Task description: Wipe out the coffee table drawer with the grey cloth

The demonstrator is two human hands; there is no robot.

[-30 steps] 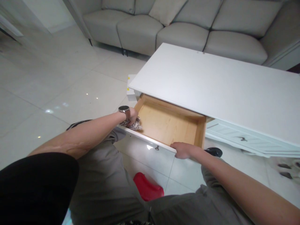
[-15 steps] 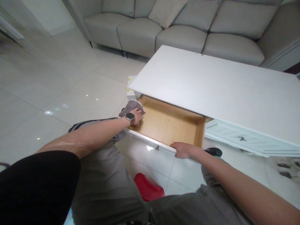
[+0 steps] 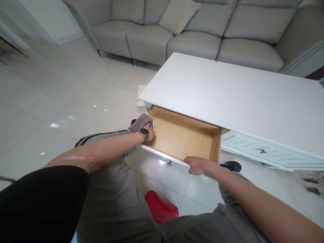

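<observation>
A wooden drawer [image 3: 177, 135] with a white front is pulled out from the white coffee table [image 3: 222, 91]. My left hand [image 3: 150, 132], with a watch [image 3: 144, 132] on the wrist, is closed on a grey-brown cloth [image 3: 141, 122] at the drawer's left side. Part of the cloth hangs over that side's edge, and some of my fingers are hidden. My right hand [image 3: 197, 165] grips the top edge of the drawer front, right of its small dark knob [image 3: 169, 163].
Behind the table stands a long grey sofa [image 3: 149, 40] with a beige cushion [image 3: 178, 17]. A white box [image 3: 141, 104] with yellow marks sits at the table's left end. A red plastic seat [image 3: 161, 207] shows between my legs. Another closed drawer [image 3: 262, 151] is at the right.
My left hand has moved slightly down and right along the drawer's left side with the cloth. My right hand keeps its grip on the drawer front. The view has tilted up a little.
</observation>
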